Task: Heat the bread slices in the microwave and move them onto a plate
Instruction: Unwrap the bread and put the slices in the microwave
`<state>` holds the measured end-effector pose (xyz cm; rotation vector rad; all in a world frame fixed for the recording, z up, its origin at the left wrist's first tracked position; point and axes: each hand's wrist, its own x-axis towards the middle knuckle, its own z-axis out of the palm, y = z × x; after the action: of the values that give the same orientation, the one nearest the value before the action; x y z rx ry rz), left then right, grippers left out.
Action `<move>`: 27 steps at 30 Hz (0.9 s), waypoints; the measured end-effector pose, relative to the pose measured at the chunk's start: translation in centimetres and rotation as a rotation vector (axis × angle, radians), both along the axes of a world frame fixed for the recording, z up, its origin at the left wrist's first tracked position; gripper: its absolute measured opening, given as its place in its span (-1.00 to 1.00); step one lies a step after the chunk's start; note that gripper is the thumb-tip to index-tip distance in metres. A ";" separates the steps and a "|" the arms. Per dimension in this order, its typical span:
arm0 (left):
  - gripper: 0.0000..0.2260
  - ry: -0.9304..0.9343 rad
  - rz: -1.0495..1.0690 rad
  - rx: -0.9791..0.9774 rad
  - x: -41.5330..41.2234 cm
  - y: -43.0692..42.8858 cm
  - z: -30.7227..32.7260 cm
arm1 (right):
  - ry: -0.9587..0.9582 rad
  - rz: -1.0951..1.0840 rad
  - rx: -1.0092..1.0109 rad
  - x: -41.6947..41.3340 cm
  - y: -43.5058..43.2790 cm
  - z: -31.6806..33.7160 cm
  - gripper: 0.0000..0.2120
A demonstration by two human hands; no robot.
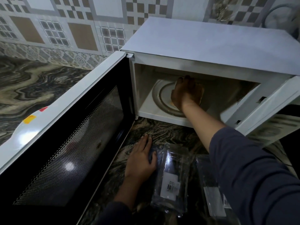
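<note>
The white microwave (211, 46) stands on the counter with its door (68, 143) swung wide to the left. Inside, my right hand (185, 93) lies on a tan bread slice (201, 93) that rests on the glass turntable (159, 98); my fingers curl over its far edge and cover most of it. My left hand (141, 158) rests flat on the counter, fingers apart, touching the left edge of a clear plastic plate (172, 179). A second clear plate (209, 184) lies to its right, partly hidden by my right sleeve.
The dark marbled counter (32, 88) stretches to the left, up to a tiled wall. The open door blocks the space left of my hands. A white fan (282, 17) stands behind the microwave at the top right.
</note>
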<state>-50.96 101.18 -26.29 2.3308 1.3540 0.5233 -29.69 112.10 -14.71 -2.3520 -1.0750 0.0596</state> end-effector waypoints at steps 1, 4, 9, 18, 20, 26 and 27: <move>-0.46 0.001 -0.002 0.001 0.0 0.0 0.0 | -0.089 0.054 0.001 -0.1 -0.4 0.0 -0.58; -0.48 -0.004 0.001 -0.012 0.2 0.1 0.2 | -0.046 0.093 0.071 -0.8 -1.5 -0.2 -0.58; -0.48 -0.012 -0.008 -0.021 -0.1 -0.2 0.5 | -0.118 0.097 -0.022 -2.7 -5.1 0.8 -0.55; -0.80 -0.412 0.125 -0.181 -1.5 -2.3 1.4 | 0.047 0.129 0.168 -9.9 -18.0 -0.5 -0.67; -0.80 -0.529 0.188 -0.272 -2.1 -3.5 1.3 | 0.095 0.135 0.240 -11.6 -20.8 -1.6 -0.66; -0.67 -0.599 0.294 -0.469 -3.9 -8.4 3.3 | 0.229 0.064 0.277 -16.0 -27.2 -4.7 -0.53; -0.67 -0.619 0.265 -0.524 -4.1 -9.2 3.5 | 0.238 0.059 0.274 -16.5 -27.7 -5.4 -0.52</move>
<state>-55.03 92.02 -22.79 1.4181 1.2887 0.7758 -46.20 84.42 -20.07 -2.0115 -0.9691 0.1969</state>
